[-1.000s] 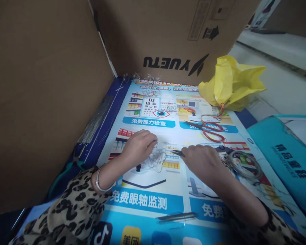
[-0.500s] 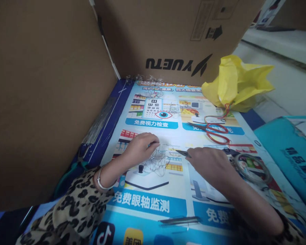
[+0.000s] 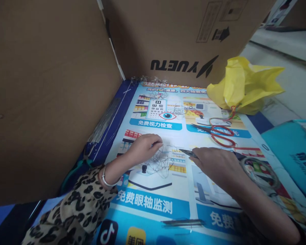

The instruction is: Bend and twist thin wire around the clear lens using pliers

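A loose tangle of thin wire (image 3: 162, 162) lies on the printed sheet in the middle. At its upper left edge, my left hand (image 3: 146, 147) is closed, with thumb and fingertips pinching part of the wire. My right hand (image 3: 214, 163) is wrapped around needle-nose pliers (image 3: 187, 152), whose handles are hidden in the palm. Their dark tips point left, close to a wire strand; whether they touch it I cannot tell. Red-handled scissors (image 3: 216, 133) rest beyond my right hand. Beside my right forearm sits a coil of wire (image 3: 261, 173).
Cardboard panels (image 3: 168, 41) stand at the left and back. A yellow bag (image 3: 241, 86) and a turquoise box (image 3: 290, 146) are on the right. Straight wires (image 3: 105, 119) and green-handled pliers (image 3: 79, 165) lie along the left. Dark thin rods (image 3: 183, 222) lie in front, small wire pieces (image 3: 156, 85) behind.
The whole view has shifted slightly, so things appear a little further right. Both hands keep nearly the same pose, with the pliers' tips still near the wire.
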`<state>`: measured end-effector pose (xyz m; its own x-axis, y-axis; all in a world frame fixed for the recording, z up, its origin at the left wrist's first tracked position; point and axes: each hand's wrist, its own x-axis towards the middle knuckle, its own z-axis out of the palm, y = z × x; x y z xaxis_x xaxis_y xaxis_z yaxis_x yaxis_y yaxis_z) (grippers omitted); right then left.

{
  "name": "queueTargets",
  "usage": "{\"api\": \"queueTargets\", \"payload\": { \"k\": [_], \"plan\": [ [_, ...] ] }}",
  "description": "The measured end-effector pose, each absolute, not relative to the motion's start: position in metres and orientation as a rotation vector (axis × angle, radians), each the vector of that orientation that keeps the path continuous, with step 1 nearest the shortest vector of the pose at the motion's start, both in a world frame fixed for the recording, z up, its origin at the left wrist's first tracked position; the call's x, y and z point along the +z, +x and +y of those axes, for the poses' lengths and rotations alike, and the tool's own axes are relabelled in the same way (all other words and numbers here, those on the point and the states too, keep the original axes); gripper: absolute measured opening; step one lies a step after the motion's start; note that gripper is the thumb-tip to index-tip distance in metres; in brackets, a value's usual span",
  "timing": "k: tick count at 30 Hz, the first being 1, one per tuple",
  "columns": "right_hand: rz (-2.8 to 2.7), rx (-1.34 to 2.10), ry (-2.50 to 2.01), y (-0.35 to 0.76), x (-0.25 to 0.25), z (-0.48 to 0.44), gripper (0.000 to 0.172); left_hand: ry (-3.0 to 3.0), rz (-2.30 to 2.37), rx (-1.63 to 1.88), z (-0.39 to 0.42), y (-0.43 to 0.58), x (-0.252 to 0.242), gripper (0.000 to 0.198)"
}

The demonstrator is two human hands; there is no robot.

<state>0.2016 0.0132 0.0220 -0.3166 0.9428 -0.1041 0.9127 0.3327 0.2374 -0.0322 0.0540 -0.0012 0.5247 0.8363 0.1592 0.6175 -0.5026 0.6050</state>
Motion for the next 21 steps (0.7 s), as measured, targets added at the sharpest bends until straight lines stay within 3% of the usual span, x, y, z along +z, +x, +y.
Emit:
{"api": "queueTargets", "payload": {
  "k": [21],
  "plan": [
    [2.347,0.116,1.703,0.197,0.021,0.014,0.025,2.292,1.224,0.556,0.060,-0.037,-0.015,0.020]
  ]
}}
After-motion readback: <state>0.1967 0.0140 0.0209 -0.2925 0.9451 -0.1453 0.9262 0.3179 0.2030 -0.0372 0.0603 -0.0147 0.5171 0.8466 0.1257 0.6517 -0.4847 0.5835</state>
